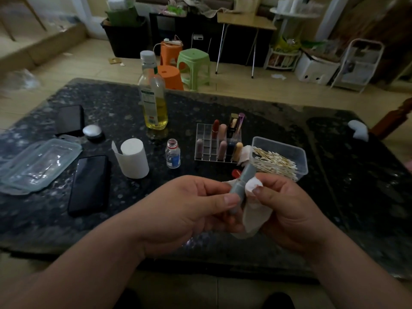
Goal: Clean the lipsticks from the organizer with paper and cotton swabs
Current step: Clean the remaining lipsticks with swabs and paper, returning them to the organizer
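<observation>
White paper in a stubby roll stood left of centre on the dark speckled stone table. Right of it, low in the middle of the frame, the left hand curled its fingers and thumb round the lower half of a slim grey-blue plastic lipstick tube, which tilted up and to the right. Above it the clear acrylic grid organizer held the other lipsticks upright. The right hand pinched a crumpled piece of white paper against the tube's side. The tube looked light, rigid and smooth, so probably slippery between the fingers; a firm hold low on the barrel seemed best, leaving the upper part free for wiping. The soft paper would likely tear if dragged hard. Furthest right, a clear plastic tub of cotton swabs stood close by.
</observation>
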Tool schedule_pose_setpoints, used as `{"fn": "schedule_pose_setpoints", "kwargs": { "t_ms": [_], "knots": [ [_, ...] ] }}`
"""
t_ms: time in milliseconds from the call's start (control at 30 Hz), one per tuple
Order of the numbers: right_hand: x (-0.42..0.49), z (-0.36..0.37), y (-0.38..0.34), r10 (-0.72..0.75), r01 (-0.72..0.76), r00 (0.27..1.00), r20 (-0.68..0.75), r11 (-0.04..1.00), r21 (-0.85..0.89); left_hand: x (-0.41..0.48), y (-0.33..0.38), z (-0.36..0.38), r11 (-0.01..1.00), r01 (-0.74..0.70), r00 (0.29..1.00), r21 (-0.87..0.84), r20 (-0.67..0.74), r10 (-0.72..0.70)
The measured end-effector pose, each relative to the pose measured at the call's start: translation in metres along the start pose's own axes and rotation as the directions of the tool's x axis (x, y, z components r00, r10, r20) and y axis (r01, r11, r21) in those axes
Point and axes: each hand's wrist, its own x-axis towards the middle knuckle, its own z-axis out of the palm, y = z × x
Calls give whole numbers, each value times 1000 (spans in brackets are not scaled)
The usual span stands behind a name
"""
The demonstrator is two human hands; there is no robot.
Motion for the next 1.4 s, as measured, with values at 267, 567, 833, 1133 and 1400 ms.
{"fn": "schedule_pose_setpoints", "kwargs": {
  "t_ms": [267, 567, 833, 1133, 1400],
  "knots": [
    [-9, 15, 3, -102, 103, 994, -25, 994, 36, -12, -3, 14, 988, -53, 990, 147, -124, 72],
    [-16, 33, -5, -171, 169, 981, -94, 985, -33, -29, -6, 45, 690, -95, 779, 717, -378, 501],
    [-23, 29, -10, -92, 90, 994, -51, 995, -38, -33, -2, 40, 788, -106, 850, 606, -356, 388],
    [-33, 35, -11, -214, 144, 953, -213, 942, -305, -36, -2, 42, 845, -104, 892, 524, -327, 312],
    [-38, 49, -3, -113, 131, 966, -234, 989, 65, -35, -5, 44, 861, -156, 878, 484, -331, 346]
  ]
}}
